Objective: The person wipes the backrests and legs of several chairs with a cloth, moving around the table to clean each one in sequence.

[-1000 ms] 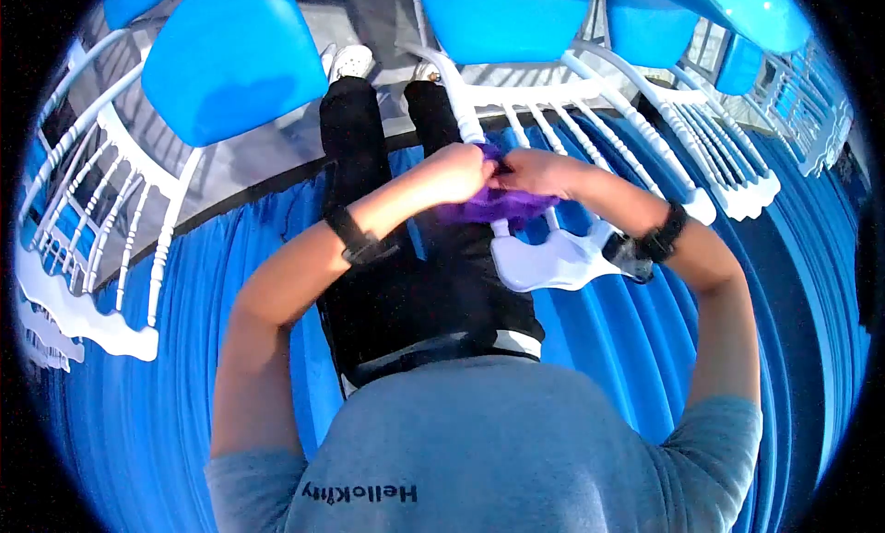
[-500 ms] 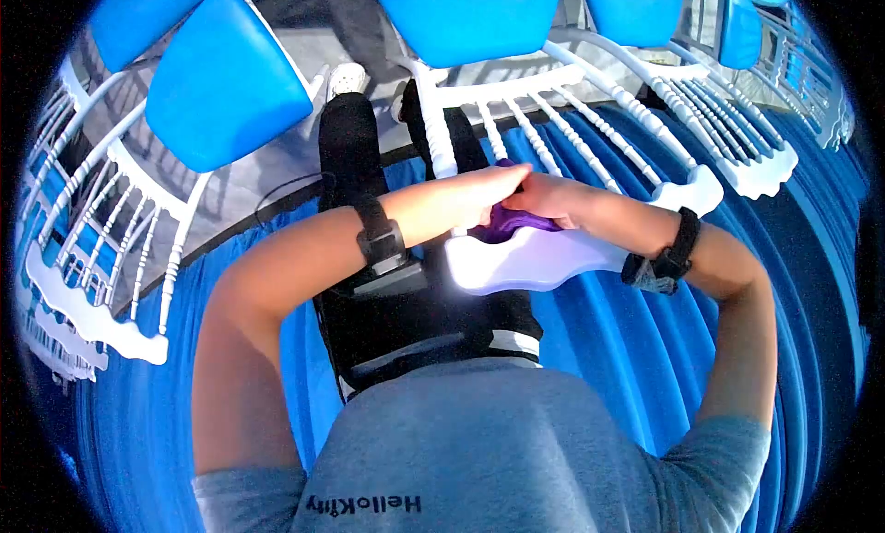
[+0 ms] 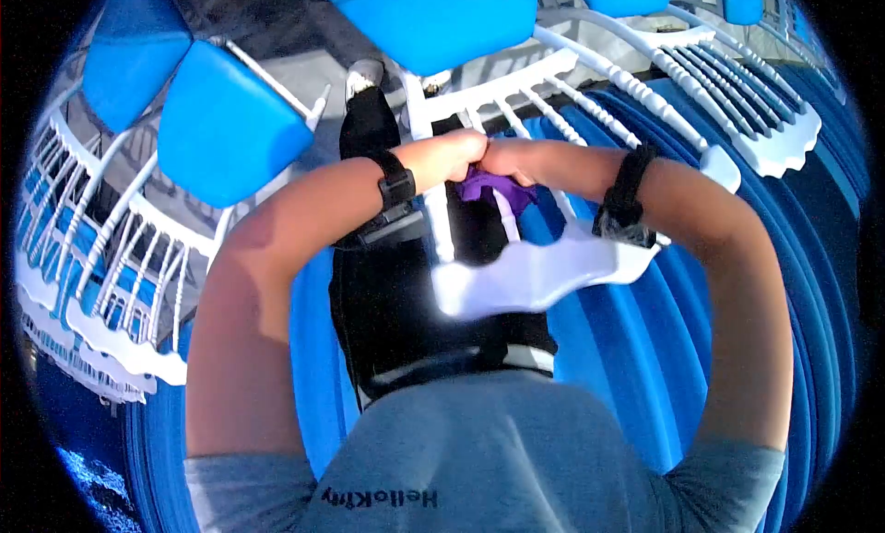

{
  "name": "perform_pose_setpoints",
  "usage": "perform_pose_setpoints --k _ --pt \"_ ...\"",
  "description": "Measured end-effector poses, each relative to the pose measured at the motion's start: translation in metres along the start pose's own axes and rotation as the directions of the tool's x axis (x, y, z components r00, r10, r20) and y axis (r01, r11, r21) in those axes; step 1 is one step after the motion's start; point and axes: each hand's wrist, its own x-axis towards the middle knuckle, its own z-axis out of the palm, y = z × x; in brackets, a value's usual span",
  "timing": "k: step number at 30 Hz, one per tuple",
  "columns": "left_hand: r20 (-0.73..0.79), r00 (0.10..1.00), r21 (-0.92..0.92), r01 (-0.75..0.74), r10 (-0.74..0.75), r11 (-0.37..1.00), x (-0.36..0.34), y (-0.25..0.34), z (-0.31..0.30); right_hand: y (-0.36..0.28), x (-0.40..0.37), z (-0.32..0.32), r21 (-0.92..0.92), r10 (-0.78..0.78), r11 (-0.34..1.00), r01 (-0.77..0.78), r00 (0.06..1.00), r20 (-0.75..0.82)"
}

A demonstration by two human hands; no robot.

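Note:
I look straight down my own body at a white spindle-back chair [image 3: 539, 277] right in front of me. A purple cloth [image 3: 493, 188] is bunched against the chair's spindles. My left hand [image 3: 452, 155] and my right hand [image 3: 514, 159] meet knuckle to knuckle just above the cloth, both closed on it. Each wrist wears a black band. Much of the cloth is hidden under my fingers.
More white chairs with blue seat pads stand at the left [image 3: 226, 123], at the top [image 3: 433, 21] and at the right [image 3: 765, 118]. Pleated blue fabric [image 3: 636, 349] hangs beside and below me. Grey floor [image 3: 277, 26] shows beyond my shoes.
My hands have moved up along the chair's spindles with the purple cloth and closed tighter together. The view has tilted, and the chair's top rail sits lower in the picture.

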Motion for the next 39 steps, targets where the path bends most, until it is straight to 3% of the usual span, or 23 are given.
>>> perform_pose_setpoints --k 1,3,4,8,9,10,12,13,14,16,17,18,20,22,23,24,25,26,28,30,32,34,39 --pt "-0.084 0.993 0.064 -0.073 0.078 0.995 0.001 0.007 0.0 -0.004 0.022 -0.01 0.002 -0.006 1.0 0.006 1.0 -0.008" --pt "-0.143 0.981 0.108 -0.118 0.133 0.987 0.041 0.008 -0.018 0.012 0.07 -0.017 -0.45 -0.041 0.892 -0.05 0.981 -0.191" --pt "-0.102 0.988 0.137 -0.103 0.117 0.985 0.107 0.002 -0.044 0.007 0.08 -0.02 -0.5 -0.062 0.865 -0.049 0.977 -0.203" --pt "-0.262 0.915 0.043 -0.305 0.306 0.951 0.112 0.019 -0.056 -0.006 0.118 -0.027 -0.496 -0.17 0.868 0.033 0.958 -0.232" --pt "0.016 0.97 -0.249 -0.233 0.244 0.94 0.104 0.022 -0.064 -0.007 0.126 -0.03 -0.505 -0.2 0.862 0.055 0.95 -0.238" --pt "0.02 0.97 -0.253 -0.229 0.241 0.94 0.103 0.021 -0.063 -0.002 0.144 -0.038 -0.519 -0.242 0.85 0.088 0.941 -0.237" --pt "-0.101 0.953 -0.075 -0.295 0.287 0.953 0.102 0.017 -0.059 0.015 0.176 -0.048 -0.557 -0.359 0.808 0.193 0.91 -0.206" --pt "0.017 0.978 -0.106 -0.203 0.206 0.973 0.085 0.018 -0.054 0.03 0.18 -0.049 -0.598 -0.407 0.766 0.236 0.898 -0.167" --pt "0.074 0.981 -0.102 -0.174 0.182 0.979 0.029 0.028 -0.036 -0.022 0.08 -0.031 -0.765 -0.493 0.58 0.278 0.868 -0.059" --pt "0.136 0.961 0.058 -0.249 0.239 0.967 0.013 0.025 -0.035 -0.025 0.054 -0.026 -0.895 -0.453 0.38 0.232 0.891 0.038" --pt "0.099 0.961 0.26 -0.276 0.259 0.925 -0.001 0.024 -0.036 -0.024 0.04 -0.028 -0.922 -0.456 0.28 0.268 0.882 0.118" --pt "0.1 0.94 0.792 -0.274 0.327 0.545 0.002 0.025 -0.043 -0.028 0.023 -0.029 -0.922 -0.455 0.28 0.269 0.882 0.119" --pt "0.278 0.866 0.9 -0.386 0.416 0.203 -0.027 0.025 -0.043 -0.038 -0.006 -0.035 -0.921 -0.413 0.329 0.21 0.909 0.06" --pt "0.336 0.782 0.857 -0.485 0.525 0.174 -0.043 0.016 -0.05 -0.04 -0.003 -0.049 -0.878 -0.539 0.371 0.302 0.84 0.061" --pt "0.259 0.733 0.849 -0.483 0.629 0.214 -0.048 0.014 -0.054 -0.04 0.026 -0.061 -0.876 -0.625 0.402 0.266 0.779 -0.051" --pt "0.172 0.67 0.836 -0.487 0.722 0.253 -0.05 0.013 -0.059 -0.041 0.046 -0.065 -0.887 -0.561 0.438 0.144 0.815 -0.145" --pt "0.226 0.588 0.814 -0.552 0.777 0.181 -0.045 0.009 -0.064 -0.047 0.053 -0.066 -0.906 -0.578 0.395 0.15 0.807 -0.118" --pt "0.219 0.589 0.814 -0.55 0.778 0.188 -0.039 0.006 -0.067 -0.051 0.06 -0.065 -0.924 -0.592 0.348 0.157 0.801 -0.087" --pt "0.418 0.734 0.908 -0.352 0.535 -0.226 -0.033 0.007 -0.066 -0.056 0.078 -0.057 -0.946 -0.616 0.228 0.23 0.786 0.043" --pt "0.388 0.788 0.921 -0.327 0.478 -0.211 -0.03 0.002 -0.061 -0.053 0.085 -0.037 -0.985 -0.677 0.087 0.149 0.734 0.052" --pt "0.37 0.845 0.925 -0.298 0.386 -0.234 -0.025 0.004 -0.058 -0.047 0.098 -0.025 -0.989 -0.786 0.093 0.116 0.618 -0.001" --pt "0.41 0.819 0.911 -0.352 0.402 -0.213 -0.012 0.005 -0.066 -0.057 0.109 -0.022 -0.999 -0.758 -0.005 0.034 0.651 0.026" --pt "0.428 0.777 0.904 -0.373 0.461 -0.21 0.005 0.022 -0.078 -0.066 0.109 -0.033 -0.958 -0.668 -0.172 0.231 0.687 0.286"
